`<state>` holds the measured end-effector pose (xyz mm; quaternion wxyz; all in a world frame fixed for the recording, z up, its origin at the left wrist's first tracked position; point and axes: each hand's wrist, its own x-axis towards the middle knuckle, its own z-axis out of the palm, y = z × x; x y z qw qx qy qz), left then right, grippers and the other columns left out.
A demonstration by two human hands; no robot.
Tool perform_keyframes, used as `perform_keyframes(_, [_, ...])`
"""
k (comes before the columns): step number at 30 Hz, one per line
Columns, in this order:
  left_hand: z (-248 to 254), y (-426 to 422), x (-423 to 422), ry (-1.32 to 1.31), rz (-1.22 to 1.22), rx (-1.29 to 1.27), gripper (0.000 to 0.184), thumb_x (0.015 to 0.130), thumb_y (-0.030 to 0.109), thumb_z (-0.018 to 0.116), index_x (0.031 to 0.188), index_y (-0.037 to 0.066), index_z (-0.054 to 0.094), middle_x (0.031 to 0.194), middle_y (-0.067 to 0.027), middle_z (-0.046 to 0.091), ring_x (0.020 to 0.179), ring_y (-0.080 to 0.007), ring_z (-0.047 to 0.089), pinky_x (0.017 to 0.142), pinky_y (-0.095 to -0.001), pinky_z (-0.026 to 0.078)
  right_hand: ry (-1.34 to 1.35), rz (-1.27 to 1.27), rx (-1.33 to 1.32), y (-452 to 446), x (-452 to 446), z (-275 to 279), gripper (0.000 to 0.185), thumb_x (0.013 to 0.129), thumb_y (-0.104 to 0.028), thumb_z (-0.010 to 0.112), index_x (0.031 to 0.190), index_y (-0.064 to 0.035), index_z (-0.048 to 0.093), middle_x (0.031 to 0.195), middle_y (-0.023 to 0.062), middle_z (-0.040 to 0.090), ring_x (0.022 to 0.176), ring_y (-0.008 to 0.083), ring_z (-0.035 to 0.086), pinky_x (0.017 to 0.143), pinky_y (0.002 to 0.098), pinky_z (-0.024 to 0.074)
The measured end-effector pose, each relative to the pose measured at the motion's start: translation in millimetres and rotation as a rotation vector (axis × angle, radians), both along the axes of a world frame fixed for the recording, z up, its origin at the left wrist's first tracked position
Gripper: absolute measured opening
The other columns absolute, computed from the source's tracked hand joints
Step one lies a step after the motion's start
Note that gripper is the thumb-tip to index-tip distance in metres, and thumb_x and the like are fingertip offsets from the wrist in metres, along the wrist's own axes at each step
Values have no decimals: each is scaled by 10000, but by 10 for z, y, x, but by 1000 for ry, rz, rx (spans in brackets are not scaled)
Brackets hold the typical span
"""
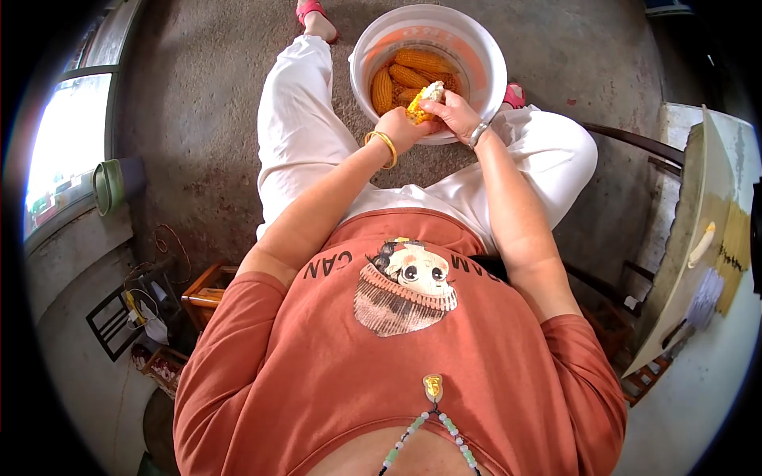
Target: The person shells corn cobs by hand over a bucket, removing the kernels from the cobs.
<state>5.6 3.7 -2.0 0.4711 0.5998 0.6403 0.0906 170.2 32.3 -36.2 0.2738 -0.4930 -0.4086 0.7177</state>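
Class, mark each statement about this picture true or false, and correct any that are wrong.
1. The left hand and right hand both touch one corn cob. True.
2. That corn cob is yellow all over. False: its far end is whitish.
3. Several corn ears lie inside the white bucket. True.
4. Blue shorts cover the lap. False: long white trousers are worn.
5. A pendant rests on the rust-coloured T-shirt. True.

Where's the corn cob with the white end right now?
Head view, upper middle: the corn cob is between the left hand and right hand, over the bucket's near side, beside the yellow cobs inside.
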Motion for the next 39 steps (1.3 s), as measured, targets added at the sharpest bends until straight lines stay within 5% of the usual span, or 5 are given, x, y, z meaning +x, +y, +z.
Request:
perform_keyframes(13, [64, -36, 93, 108, -16, 39, 609, 721, 508, 639, 787, -96, 611, 738, -262, 628, 741, -365, 638, 671, -412, 494, -696, -41, 392, -35, -71, -122, 624, 824, -555, 555, 935, 59, 573, 866, 212, 635, 844, 314, 627, 755, 374, 470])
perform_keyframes(16, [73, -41, 70, 107, -28, 68, 621, 717, 522, 643, 785, -95, 611, 741, -261, 628, 745, -362, 639, 674, -408, 493, -350, -141, 242, -5, -46, -133, 658, 828, -579, 531, 960, 64, 580, 829, 163, 644, 835, 244, 627, 756, 344, 468])
perform_keyframes(21, [9, -3, 39, 57, -49, 24, 613, 712, 519, 647, 802, -86, 623, 762, -254, 635, 758, -354, 643, 688, -405, 496, 32, -19, -77, -19, -14, 121, 439, 792, -198, 698, 1119, 24, 507, 1060, 90, 578, 897, 142, 582, 787, 273, 488])
perform_keyframes(27, [66, -7, 51, 100, -50, 22, 587, 714, 506, 639, 790, -76, 637, 763, -247, 638, 759, -353, 645, 691, -406, 502, 87, 60, -36, 0, 44, 25, 363, 856, -206, 629, 1129, -18, 483, 1018, 51, 566, 897, 124, 566, 780, 267, 487])
perform_keyframes(39, [5, -14, 125, 157, 14, -12, 568, 702, 488, 644, 836, -64, 641, 803, -239, 644, 792, -347, 646, 716, -402, 505, -694, 0, 437, -76, -101, -82, 563, 840, -504, 545, 896, 56, 554, 877, 272, 608, 852, 411, 589, 745, 433, 462])
